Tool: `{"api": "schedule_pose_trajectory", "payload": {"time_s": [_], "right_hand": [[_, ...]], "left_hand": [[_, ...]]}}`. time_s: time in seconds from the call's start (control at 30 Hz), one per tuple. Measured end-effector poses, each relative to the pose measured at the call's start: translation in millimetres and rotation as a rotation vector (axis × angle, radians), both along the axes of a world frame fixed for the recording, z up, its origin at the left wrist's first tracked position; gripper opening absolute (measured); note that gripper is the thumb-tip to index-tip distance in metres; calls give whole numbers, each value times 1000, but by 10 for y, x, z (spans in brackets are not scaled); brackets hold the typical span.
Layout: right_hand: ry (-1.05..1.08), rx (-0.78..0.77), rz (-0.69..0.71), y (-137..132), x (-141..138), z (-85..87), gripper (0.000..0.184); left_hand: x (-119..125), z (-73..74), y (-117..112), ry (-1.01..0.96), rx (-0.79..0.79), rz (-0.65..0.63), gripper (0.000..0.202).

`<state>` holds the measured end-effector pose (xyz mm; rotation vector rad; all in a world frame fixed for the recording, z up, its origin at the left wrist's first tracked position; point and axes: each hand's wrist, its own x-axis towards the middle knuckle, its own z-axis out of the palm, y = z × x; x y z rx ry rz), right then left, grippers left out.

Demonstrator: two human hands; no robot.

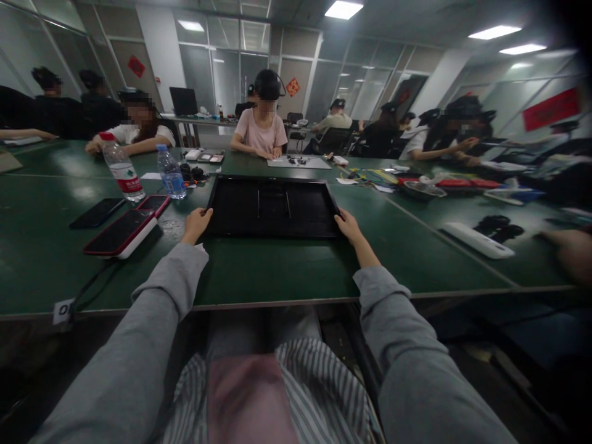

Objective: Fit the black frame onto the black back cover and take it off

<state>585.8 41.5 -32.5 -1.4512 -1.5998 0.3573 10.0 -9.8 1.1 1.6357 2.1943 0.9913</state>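
A flat black rectangular tray [274, 180] lies on the green table [277, 271] straight ahead of me. My left hand [196, 223] grips its near left corner, fingers curled round the edge. My right hand [348, 226] holds the near right corner the same way. Both arms wear grey sleeves and reach forward over the table's front edge. Inside the tray I make out dark ribs or dividers; nothing loose shows in it.
Left of the tray lie a red-edged phone on a white power bank [121, 233], two more phones [97, 213] and two water bottles [121, 168]. A white bar [477, 240] lies right. Several people sit across and along both sides.
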Motion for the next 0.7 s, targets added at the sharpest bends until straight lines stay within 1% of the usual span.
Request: {"api": "schedule_pose_trajectory", "payload": {"time_s": [0.1, 0.23, 0.4, 0.57, 0.7], "right_hand": [[38, -72, -74, -42, -50, 33, 66], [35, -90, -108, -80, -100, 72, 66], [17, -95, -123, -97, -126, 112, 63], [-14, -94, -108, -136, -164, 159, 63], [2, -69, -126, -134, -164, 159, 62]], "left_hand": [[-16, -10, 11, -12, 5, -6, 51], [-25, -5, 13, -29, -4, -12, 52], [-23, -1, 21, -31, -10, 4, 48], [-53, -33, 66, 6, -24, -29, 54], [-60, -32, 77, 6, -23, -26, 54]]}}
